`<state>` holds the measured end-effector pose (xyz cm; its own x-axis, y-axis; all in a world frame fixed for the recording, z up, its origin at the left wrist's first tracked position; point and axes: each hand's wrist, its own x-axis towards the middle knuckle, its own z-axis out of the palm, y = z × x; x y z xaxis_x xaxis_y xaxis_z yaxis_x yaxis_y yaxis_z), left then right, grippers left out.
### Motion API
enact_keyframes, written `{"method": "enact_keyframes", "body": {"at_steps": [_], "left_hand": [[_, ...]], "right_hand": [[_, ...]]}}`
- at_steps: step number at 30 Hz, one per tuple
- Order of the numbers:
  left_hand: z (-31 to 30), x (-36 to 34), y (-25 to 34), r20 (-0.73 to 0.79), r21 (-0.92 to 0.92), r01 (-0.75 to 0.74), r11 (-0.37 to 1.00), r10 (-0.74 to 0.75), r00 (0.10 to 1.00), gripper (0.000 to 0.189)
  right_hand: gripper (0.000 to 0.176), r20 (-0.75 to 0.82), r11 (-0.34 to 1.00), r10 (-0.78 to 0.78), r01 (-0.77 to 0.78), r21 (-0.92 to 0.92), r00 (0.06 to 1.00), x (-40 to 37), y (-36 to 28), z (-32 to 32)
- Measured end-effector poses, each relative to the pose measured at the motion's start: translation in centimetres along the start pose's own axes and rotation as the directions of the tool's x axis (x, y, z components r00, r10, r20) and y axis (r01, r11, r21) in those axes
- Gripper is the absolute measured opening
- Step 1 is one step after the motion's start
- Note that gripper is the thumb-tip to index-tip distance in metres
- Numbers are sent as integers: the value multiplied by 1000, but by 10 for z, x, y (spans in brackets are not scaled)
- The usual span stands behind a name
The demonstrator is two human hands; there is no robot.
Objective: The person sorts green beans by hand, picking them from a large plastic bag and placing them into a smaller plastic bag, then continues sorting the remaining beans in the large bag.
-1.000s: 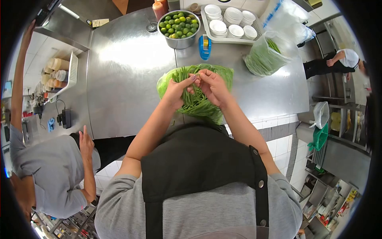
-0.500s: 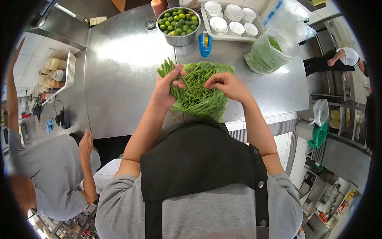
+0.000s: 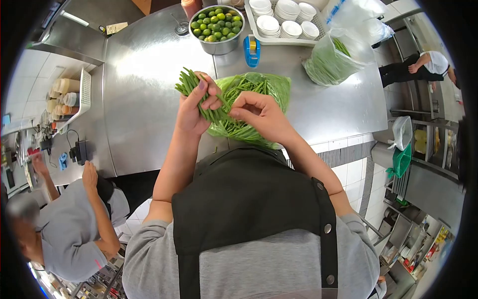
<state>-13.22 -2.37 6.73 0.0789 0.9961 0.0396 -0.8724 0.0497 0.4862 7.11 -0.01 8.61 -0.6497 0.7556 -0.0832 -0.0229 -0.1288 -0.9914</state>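
Observation:
A bunch of green beans (image 3: 190, 83) is wrapped in the fingers of my left hand (image 3: 196, 105), the bean ends sticking out past the thumb. My right hand (image 3: 261, 114) pinches close to the bunch, its fingertips at the end of a green bean (image 3: 224, 105). Under and beside both hands lies an open green plastic bag (image 3: 280, 92), spread on the steel table, with more green beans (image 3: 249, 85) inside. The right hand covers part of the bag and its contents.
Behind the bag stand a steel bowl (image 3: 217, 48) of limes, a blue tape dispenser (image 3: 252, 51) and a rack (image 3: 298, 41) of stacked white bowls. A second bag of beans (image 3: 323, 67) sits at the right. A co-worker (image 3: 74, 219) stands at left, another person (image 3: 428, 65) far right.
My right hand has moved left from over the bag to the bunch in my left hand. The left hand has shifted slightly left, still holding the beans. The co-worker at left has moved their arms.

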Motion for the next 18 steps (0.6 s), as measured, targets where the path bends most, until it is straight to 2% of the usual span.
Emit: {"method": "enact_keyframes", "body": {"at_steps": [1,4,9,12,13,15,16,18], "left_hand": [[2,-1,1,-26,15,-14,1000,15,1000,14],[11,5,2,-365,197,-43,980,114,924,16],[-14,0,-6,-421,12,-31,999,33,906,19],[-33,3,-12,-566,-71,-73,995,20,824,23],[-39,2,-13,-589,-3,-28,1000,21,808,22],[-51,-1,-16,-635,128,69,989,29,772,21],[-60,-2,-17,-633,245,196,949,4,774,18],[-71,-3,-19,-639,456,428,780,-48,768,13]], "right_hand": [[12,-52,999,-38,38,1,998,1,1,0],[9,-168,993,-112,116,13,979,7,6,-6],[9,-230,993,-112,115,-1,967,18,19,-26],[11,-297,994,-73,95,61,952,19,34,-38],[11,-324,991,-53,90,100,944,19,37,-41],[12,-339,997,-36,58,55,940,18,44,-49],[13,-348,999,-28,42,33,937,18,46,-51],[13,-384,1000,17,-8,25,923,15,50,-53]]}}
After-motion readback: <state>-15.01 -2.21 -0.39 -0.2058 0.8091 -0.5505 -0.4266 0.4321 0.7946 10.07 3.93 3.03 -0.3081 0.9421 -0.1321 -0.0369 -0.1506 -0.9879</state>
